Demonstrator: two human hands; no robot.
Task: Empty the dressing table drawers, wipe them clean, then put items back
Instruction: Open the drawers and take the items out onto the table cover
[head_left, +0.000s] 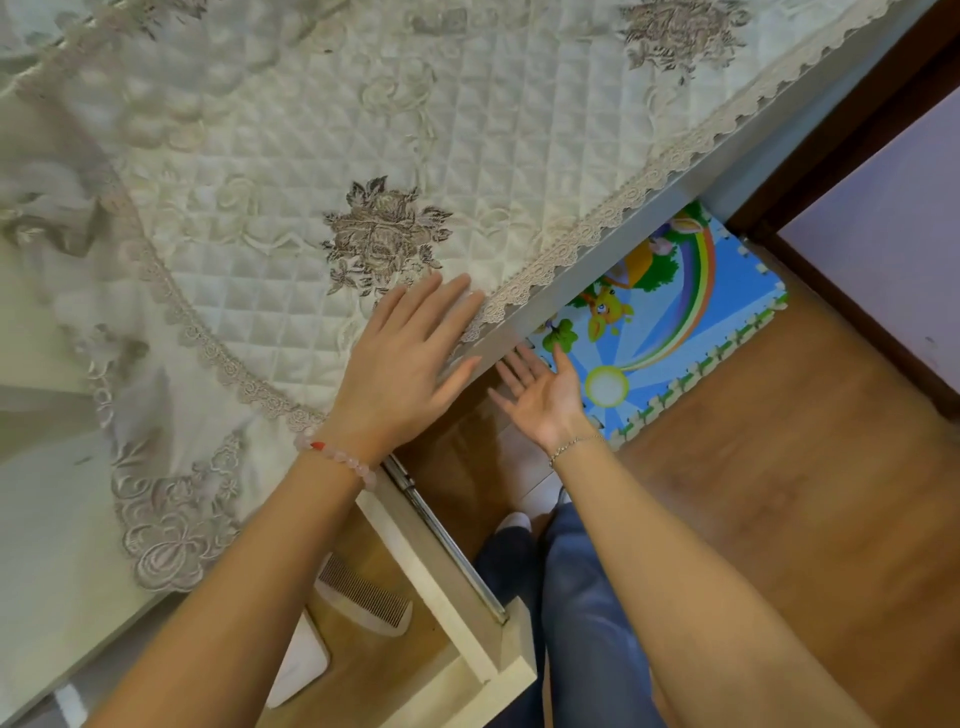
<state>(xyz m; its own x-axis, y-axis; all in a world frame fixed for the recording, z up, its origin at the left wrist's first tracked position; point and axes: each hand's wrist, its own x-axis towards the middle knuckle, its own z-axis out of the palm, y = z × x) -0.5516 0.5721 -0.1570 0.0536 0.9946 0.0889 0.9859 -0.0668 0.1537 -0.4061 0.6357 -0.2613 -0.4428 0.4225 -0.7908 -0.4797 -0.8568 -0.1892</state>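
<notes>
— Where is the drawer?
— The pale wooden drawer (437, 577) stands open at the bottom of your view, just under your left forearm. Inside it you see a pale fine-toothed comb (363, 605) and, close beside it, a flat white object (301, 670) which I cannot identify. A metal runner (447, 540) goes along its right side.

— And my hands?
— Your left hand (410, 358) lies flat, palm down and fingers a little spread, on the cream quilted tablecloth with lace border (311, 156), near the grey table edge (597, 275). Your right hand (540, 392) is below that edge, palm up and fingers spread, holding nothing.

— What is around?
— A colourful foam mat with a rainbow (670, 312) lies on the brown wooden floor (779, 519).
</notes>
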